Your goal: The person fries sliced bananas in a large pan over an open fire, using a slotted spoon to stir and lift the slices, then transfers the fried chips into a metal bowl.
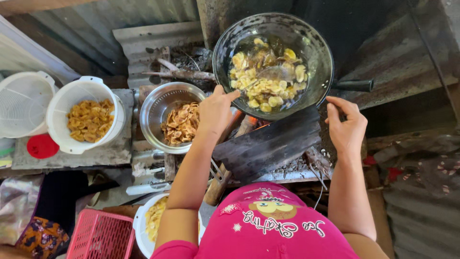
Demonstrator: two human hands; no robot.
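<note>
A black wok [316,43] sits over a wood fire, holding hot oil and pale yellow banana slices [266,88]. My left hand [214,109] is closed on the thin handle of a wire skimmer [275,73] whose mesh rests in the oil among the slices. My right hand [346,127] hovers with fingers loosely apart just below the wok's dark handle [355,85], holding nothing I can make out. A steel colander [154,108] with browned chips stands left of my left hand.
A white plastic basket [72,96] of fried chips and an empty white basket [21,103] stand at the left beside a red lid [42,146]. A white bowl [140,225] of raw slices and a pink crate [100,236] lie near my body. Burning firewood [245,125] and a dark metal sheet [268,144] front the stove.
</note>
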